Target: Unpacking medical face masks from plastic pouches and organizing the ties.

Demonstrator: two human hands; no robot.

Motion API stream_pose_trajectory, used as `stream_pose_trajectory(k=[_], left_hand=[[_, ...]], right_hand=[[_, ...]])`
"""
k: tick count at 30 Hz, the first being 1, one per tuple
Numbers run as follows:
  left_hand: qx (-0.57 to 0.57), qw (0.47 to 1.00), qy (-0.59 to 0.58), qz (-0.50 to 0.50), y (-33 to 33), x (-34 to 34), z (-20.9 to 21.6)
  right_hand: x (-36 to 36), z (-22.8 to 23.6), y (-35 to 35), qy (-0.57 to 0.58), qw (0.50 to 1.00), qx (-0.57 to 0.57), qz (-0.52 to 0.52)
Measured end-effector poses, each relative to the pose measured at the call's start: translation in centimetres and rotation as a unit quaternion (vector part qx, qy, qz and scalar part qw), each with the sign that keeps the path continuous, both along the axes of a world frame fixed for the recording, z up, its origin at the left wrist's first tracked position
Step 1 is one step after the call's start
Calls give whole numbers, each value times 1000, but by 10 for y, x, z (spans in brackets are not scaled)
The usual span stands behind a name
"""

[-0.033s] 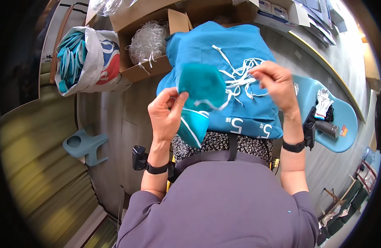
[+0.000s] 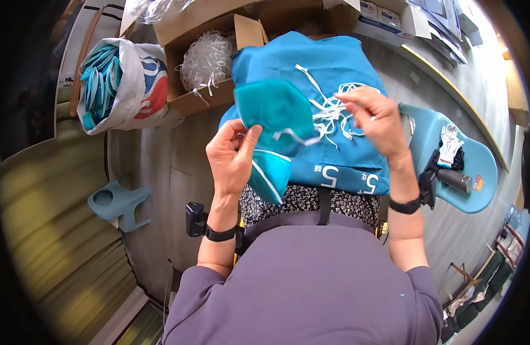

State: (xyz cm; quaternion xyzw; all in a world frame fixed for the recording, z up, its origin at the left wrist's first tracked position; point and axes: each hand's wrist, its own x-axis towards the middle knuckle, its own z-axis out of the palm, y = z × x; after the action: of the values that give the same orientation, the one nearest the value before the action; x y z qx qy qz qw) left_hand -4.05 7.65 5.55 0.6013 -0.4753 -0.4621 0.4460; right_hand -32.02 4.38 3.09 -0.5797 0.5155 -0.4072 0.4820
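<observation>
My left hand holds a teal folded face mask by its lower edge, raised over a blue cloth spread on my lap. A thin white elastic strap runs from the mask toward my right hand, whose fingertips pinch white strap material. A loose heap of white straps lies on the cloth between my hands. A second teal mask hangs below my left hand, at the cloth's front edge.
An open cardboard box at the back holds a bundle of white straps. A white bag at the left is filled with teal masks. A teal plastic stool stands lower left. A teal seat at the right carries white gloves.
</observation>
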Motion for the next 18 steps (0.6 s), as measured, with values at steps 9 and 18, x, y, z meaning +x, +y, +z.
stream_pose_trajectory(k=[9, 18], left_hand=[[-67, 995, 45, -59, -9, -24, -9], [25, 987, 132, -88, 3, -36, -28]], right_hand=[[78, 4, 15, -26, 991, -126, -23], [78, -18, 19, -20, 988, -152, 4]])
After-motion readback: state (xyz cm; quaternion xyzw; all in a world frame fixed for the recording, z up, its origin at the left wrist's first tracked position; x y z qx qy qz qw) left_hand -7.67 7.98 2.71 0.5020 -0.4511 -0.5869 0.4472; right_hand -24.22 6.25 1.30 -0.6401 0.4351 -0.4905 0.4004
